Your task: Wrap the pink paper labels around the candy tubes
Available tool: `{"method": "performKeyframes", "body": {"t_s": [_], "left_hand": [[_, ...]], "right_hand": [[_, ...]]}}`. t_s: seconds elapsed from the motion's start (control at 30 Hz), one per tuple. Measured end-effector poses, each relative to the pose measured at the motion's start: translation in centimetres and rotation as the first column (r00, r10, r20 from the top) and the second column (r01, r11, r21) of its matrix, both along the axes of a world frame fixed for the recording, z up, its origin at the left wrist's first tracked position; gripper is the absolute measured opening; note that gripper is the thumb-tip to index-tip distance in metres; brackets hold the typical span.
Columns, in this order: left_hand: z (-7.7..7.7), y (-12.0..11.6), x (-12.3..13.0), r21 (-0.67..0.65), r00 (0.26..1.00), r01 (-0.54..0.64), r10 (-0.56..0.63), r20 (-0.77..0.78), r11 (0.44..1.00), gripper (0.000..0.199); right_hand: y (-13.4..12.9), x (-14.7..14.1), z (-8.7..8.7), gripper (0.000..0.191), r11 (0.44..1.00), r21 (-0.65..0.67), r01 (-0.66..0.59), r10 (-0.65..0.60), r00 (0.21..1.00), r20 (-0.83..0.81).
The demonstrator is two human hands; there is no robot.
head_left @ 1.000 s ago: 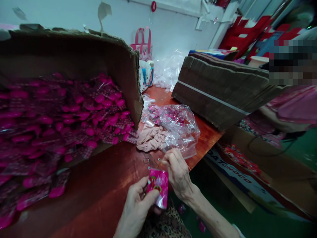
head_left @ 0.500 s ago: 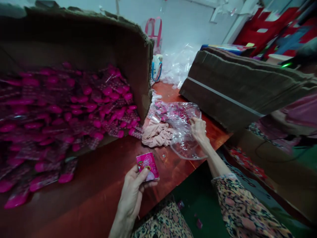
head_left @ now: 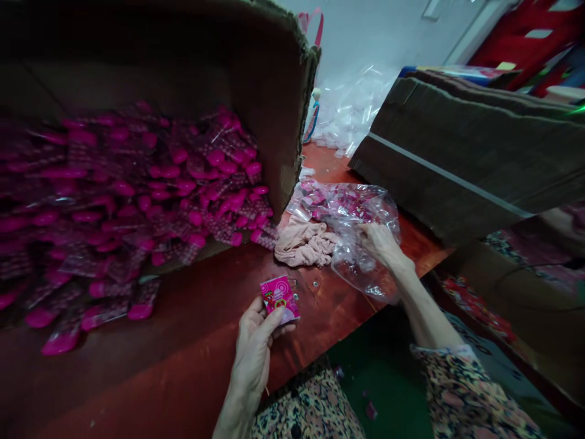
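Packet (head_left: 276, 295) sits pinched in the left hand (head_left: 254, 341); at its two o'clock, the right hand (head_left: 384, 245) reaches to the clear bag (head_left: 388, 210) (finger gap: can't tell), where picking calls for parting film.

Partial, blurred letters, apparently "CO", on the carton (head_left: 500, 373) at lower right. Pink packet (head_left: 280, 299): markings too small to read.

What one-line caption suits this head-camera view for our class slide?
Left hand holds a pink packet; right hand touches a clear plastic bag.
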State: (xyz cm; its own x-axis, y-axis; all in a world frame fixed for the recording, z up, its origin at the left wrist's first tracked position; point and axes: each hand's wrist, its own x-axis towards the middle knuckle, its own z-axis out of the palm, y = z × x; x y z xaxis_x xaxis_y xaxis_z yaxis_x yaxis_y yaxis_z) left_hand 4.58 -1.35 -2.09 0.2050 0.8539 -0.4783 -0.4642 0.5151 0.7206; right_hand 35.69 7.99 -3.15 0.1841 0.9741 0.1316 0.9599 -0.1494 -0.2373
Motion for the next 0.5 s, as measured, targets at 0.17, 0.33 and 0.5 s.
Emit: {"method": "performKeyframes", "body": {"t_s": [0.17, 0.33, 0.5], "left_hand": [[-0.2, -0.1, -0.1, -0.019, 1.0, 0.002, -0.002, -0.006, 1.0, 0.036], [-0.2, -0.1, 0.4, -0.001, 1.0, 0.007, -0.007, 0.007, 1.0, 0.036], [-0.1, -0.2, 0.7, 0.01, 1.0, 0.019, -0.018, -0.025, 1.0, 0.035]], "right_hand": [[-2.1, 0.0, 0.4, 0.024, 0.986, 0.095, 0.138, -0.145, 0.987, 0.068], [-3.7, -2.1, 2.5, 0.024, 0.943, 0.295, 0.153, -0.168, 0.985, 0.027], [-6.5, -8.8, 4.8, 0.024, 0.904, 0.426, 0.003, 0.019, 0.999, -0.046]]}}
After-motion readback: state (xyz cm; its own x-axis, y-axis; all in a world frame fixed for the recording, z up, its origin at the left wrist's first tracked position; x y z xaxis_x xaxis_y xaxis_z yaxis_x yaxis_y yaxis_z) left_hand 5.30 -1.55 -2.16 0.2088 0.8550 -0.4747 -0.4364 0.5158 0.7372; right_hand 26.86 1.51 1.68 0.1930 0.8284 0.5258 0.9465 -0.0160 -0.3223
